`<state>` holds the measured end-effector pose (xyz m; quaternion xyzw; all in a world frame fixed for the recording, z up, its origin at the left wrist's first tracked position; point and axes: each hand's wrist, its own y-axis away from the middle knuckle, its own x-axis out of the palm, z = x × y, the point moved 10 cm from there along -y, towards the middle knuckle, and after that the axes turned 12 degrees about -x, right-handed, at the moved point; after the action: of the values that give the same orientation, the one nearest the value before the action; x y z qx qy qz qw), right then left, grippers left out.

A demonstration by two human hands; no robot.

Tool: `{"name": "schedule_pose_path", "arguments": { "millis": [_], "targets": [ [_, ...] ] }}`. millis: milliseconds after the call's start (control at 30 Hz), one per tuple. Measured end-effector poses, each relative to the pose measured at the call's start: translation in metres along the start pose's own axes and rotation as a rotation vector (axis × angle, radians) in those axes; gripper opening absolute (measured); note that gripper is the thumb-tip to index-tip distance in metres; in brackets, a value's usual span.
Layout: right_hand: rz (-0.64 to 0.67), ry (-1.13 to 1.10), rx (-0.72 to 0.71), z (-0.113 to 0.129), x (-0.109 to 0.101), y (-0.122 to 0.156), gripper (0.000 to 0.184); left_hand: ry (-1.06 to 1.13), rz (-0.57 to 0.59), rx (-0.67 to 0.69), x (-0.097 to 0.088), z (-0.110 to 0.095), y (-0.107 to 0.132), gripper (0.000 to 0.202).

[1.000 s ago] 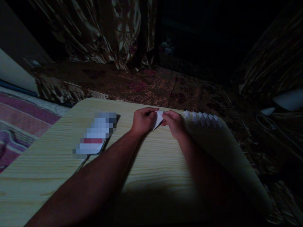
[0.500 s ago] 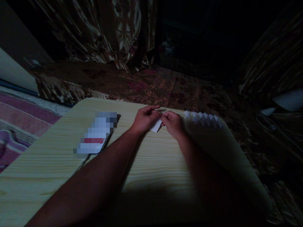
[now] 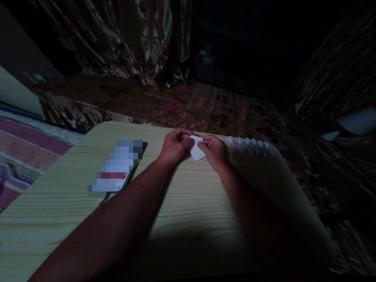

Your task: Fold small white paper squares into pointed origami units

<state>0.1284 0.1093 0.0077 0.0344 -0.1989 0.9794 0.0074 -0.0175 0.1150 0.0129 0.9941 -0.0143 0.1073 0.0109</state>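
Near the far edge of the wooden table [image 3: 188,196], a small folded piece of white paper [image 3: 198,152] is held between my two hands. My left hand [image 3: 175,147] pinches its left side, thumb on top and fingers behind. At the right side, my right hand [image 3: 215,150] grips the same paper, its thumb lying on the front face. A crease or overlapping layer shows near the paper's top. Just right of my right hand, several small white folded paper stars [image 3: 249,147] lie in rows.
A flat device with a lit, pixelated screen [image 3: 117,164] lies left of my left forearm. Beyond the table is a patterned covered ledge [image 3: 176,102] with curtains [image 3: 152,39]. A white lamp [image 3: 357,121] with a cord stands at right; striped bedding [image 3: 23,145] is at left.
Both hands have opened up around the paper, so more of its face shows. My right thumb now lies on its front, and the paper has turned more upright.
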Motion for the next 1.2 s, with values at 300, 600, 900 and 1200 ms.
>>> {"name": "schedule_pose_path", "arguments": {
  "millis": [300, 600, 900, 1200],
  "targets": [
    [-0.023, 0.053, -0.016, -0.0005, -0.0045, -0.0005, 0.023, -0.085, 0.025, 0.017, 0.0058, -0.0011, 0.0027, 0.027],
    [-0.021, 0.053, 0.000, 0.0018, -0.0018, -0.0003, 0.022, -0.082, -0.005, -0.017, 0.0042, 0.0007, 0.0028, 0.028],
    [-0.037, 0.018, 0.019, 0.0045, -0.0033, 0.0013, 0.021, -0.125, -0.042, 0.001, 0.0038, -0.0057, 0.0070, 0.023],
    [-0.055, 0.084, 0.014, 0.0036, -0.0090, -0.0002, 0.018, -0.106, -0.020, 0.002, 0.0054, -0.0027, 0.0060, 0.023]
  ]
}}
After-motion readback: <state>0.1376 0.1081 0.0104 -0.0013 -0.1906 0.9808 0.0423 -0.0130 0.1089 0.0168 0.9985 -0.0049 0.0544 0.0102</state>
